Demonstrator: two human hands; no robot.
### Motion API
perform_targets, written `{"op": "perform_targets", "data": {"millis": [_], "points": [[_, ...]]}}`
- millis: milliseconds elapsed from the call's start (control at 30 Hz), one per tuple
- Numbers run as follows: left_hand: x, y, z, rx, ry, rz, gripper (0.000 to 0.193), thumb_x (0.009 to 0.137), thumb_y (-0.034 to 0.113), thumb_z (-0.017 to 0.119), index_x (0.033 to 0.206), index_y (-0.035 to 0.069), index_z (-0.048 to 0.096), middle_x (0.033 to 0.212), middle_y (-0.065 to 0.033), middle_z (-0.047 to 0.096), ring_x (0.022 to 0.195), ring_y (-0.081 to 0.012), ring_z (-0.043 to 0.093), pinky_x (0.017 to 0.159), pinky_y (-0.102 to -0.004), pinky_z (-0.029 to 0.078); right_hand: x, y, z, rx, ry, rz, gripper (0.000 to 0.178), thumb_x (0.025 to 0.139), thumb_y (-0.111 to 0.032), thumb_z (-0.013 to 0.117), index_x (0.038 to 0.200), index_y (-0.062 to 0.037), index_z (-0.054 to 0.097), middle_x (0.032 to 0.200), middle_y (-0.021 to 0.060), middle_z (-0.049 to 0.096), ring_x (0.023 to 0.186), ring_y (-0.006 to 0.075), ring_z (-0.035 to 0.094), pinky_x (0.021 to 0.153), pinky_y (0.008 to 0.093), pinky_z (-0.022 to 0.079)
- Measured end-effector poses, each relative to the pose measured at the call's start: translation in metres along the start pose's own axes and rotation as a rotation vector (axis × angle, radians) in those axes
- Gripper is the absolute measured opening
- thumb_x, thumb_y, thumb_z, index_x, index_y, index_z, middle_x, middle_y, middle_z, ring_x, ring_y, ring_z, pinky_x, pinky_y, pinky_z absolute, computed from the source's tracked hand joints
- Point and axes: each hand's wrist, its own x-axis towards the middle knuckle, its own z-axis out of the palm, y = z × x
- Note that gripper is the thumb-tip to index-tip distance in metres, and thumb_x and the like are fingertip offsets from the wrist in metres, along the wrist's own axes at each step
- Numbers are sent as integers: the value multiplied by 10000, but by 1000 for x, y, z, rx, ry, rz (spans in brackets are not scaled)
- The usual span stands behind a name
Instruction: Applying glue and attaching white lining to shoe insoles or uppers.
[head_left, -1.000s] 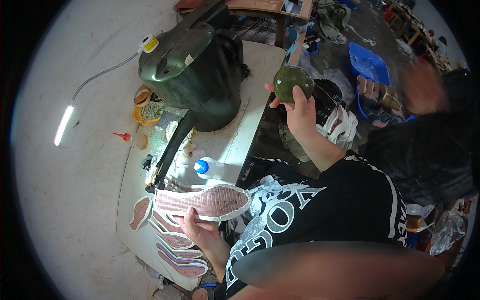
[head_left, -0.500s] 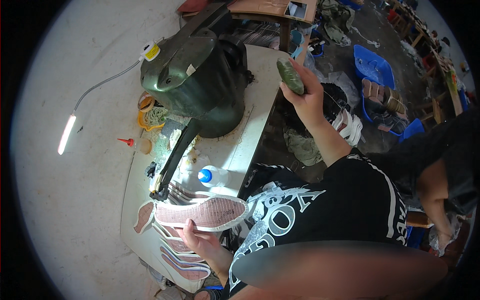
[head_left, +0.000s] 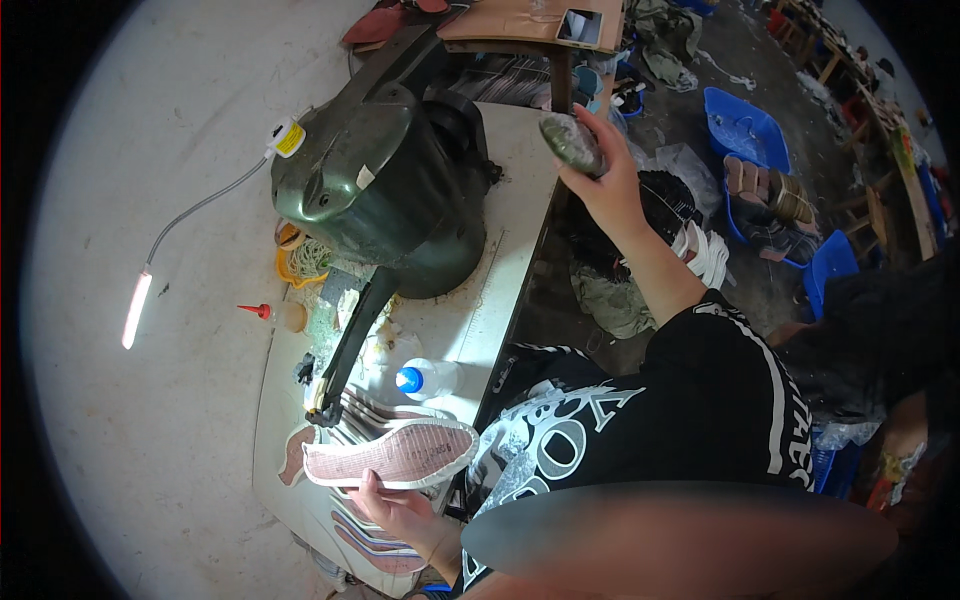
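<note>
My left hand [head_left: 388, 508] is closed on the edge of a pinkish shoe insole [head_left: 390, 455] with a white bound rim. Its thumb lies on the marked face; the fingers behind are hidden. Beneath it, more insoles [head_left: 375, 548] lie spread along the white table [head_left: 505, 260]. Just above the insole ends the narrow arm [head_left: 358, 340] of a big dark green sewing machine [head_left: 385, 180]. Away from the table's edge, my right hand [head_left: 615, 185] grips a shiny dark green oval object [head_left: 572, 145] with a whitish patch; its kind is unclear.
A clear bottle with a blue cap [head_left: 428, 380] and a red-tipped bottle [head_left: 275, 313] stand by the machine arm. A lit lamp [head_left: 137, 310] hangs off a bendy stalk. Blue baskets [head_left: 745, 130] and shoe parts [head_left: 705, 255] sit on the floor. Another person [head_left: 880, 350] is at the right.
The insole in my left hand has shifted slightly down and left in the picture. My right hand has turned the green object, now showing a whitish patch. The other person has moved.
</note>
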Motion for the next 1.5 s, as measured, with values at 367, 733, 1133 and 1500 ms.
{"op": "perform_targets", "data": {"millis": [367,733,1133,1500], "points": [[-1,22,-5,112,-8,50,602,843,158,510,1374,-41,307,1296,-208,473,1154,-274,528,948,-380,463,86,116,18,436,-22,545,526,824,-279,687,1248,-27,503,1051,74,606,993,217,585,861,309,452],[-1,29,-15,199,191,150,618,847,124,505,1409,-22,290,1327,-193,445,1189,-265,492,994,-382,422,228,186,82,-846,-155,134,884,707,-481,746,1371,-55,347,1215,176,574,1154,346,530,925,598,333],[-4,32,-9,185,221,133,635,842,130,522,1418,-5,291,1353,-173,427,1207,-256,477,1012,-379,409,216,208,72,-1122,-119,104,822,678,-653,694,1184,-22,544,1165,144,594,1168,307,491,948,640,263],[6,29,-70,-9,149,105,492,827,72,516,1295,-47,419,1191,-179,552,1096,-284,567,920,-424,480,45,26,61,209,-92,-160,445,888,-35,599,1295,2,423,1075,106,587,936,149,566,829,282,449]]}}
